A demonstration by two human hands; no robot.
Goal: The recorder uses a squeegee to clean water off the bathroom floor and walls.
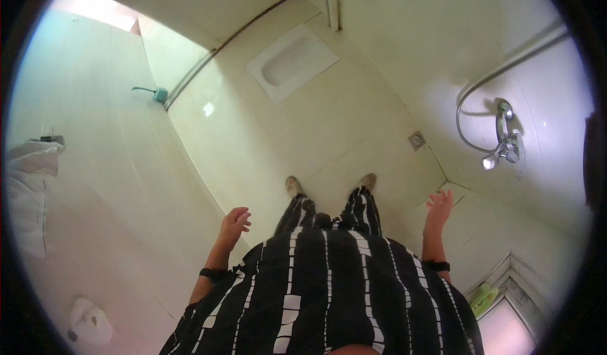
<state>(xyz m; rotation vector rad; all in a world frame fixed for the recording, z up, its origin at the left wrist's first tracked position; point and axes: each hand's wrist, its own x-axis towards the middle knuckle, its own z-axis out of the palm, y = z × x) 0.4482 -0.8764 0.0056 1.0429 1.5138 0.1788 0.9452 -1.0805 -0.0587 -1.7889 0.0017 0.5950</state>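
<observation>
My left hand (pixel 235 221) hangs in the air at my left side, its fingers loosely bent and apart, with nothing in it. On the other side my right hand (pixel 439 207) is raised, open and bare, its fingers slightly curled. Neither hand touches anything. A chrome shower mixer tap (pixel 505 149) on the right wall is the fixture nearest my right hand. A grey shower hose (pixel 465 99) loops up from it. On the pale tiled floor (pixel 253 140) ahead of my feet lies a white squat toilet (pixel 293 62).
A square floor drain (pixel 416 140) sits near the right wall. Against the left wall is a teal brush (pixel 159 94). White towels (pixel 28 197) hang at far left, above a white round dispenser (pixel 90 321). By the window at lower right is a green object (pixel 484 298).
</observation>
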